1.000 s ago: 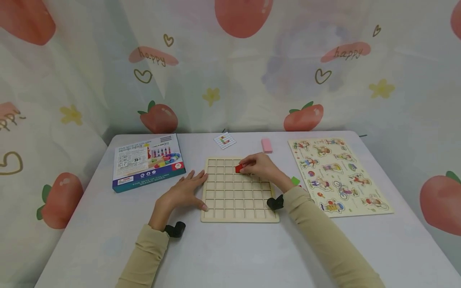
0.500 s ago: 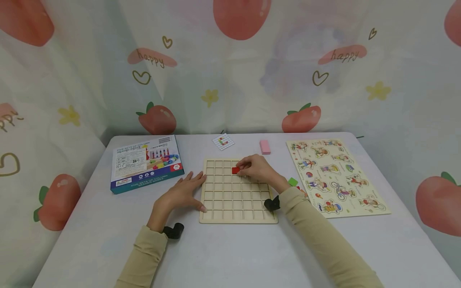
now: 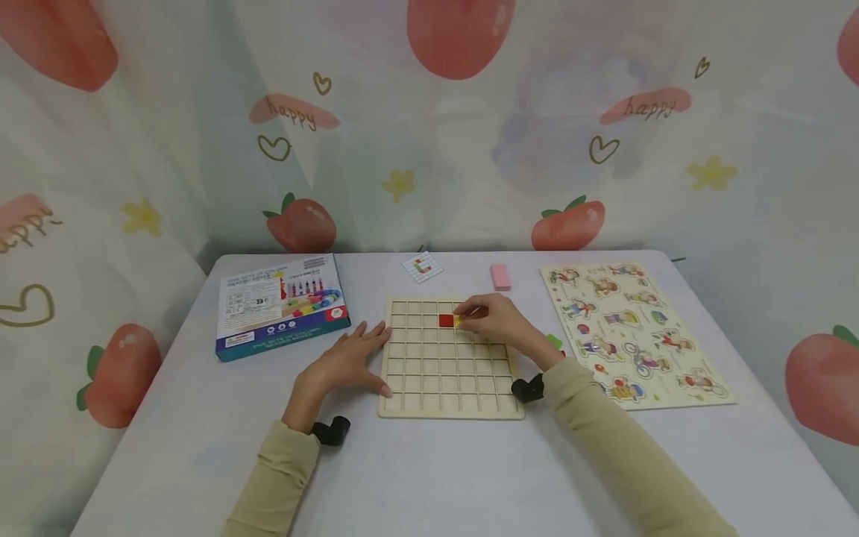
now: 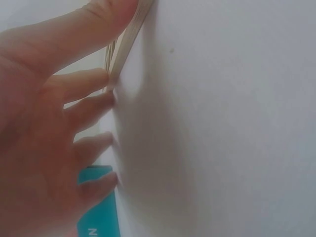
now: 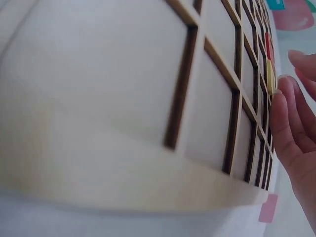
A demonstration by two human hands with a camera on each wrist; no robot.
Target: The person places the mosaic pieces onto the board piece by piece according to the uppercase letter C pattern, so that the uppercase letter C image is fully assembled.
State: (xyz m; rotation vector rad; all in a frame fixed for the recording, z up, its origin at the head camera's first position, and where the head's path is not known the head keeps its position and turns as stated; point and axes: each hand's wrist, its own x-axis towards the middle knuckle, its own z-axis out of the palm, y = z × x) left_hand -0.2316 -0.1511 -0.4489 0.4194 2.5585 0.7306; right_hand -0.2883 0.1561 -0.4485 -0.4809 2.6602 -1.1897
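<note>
Steadying the square wooden grid board [image 3: 446, 358] on the pale table [image 3: 429, 462], left hand [image 3: 342, 362] flat, fingers spread. Now lowering a small yellow square tile [image 3: 459, 321], pinched by right hand [image 3: 499, 322], beside the newly seated red square tile [image 3: 446, 320].

Red tile [image 3: 446, 321] w/ yellow tile [image 3: 458, 321] adjacent, 2nd row of wooden grid board [image 3: 443, 377].
</note>
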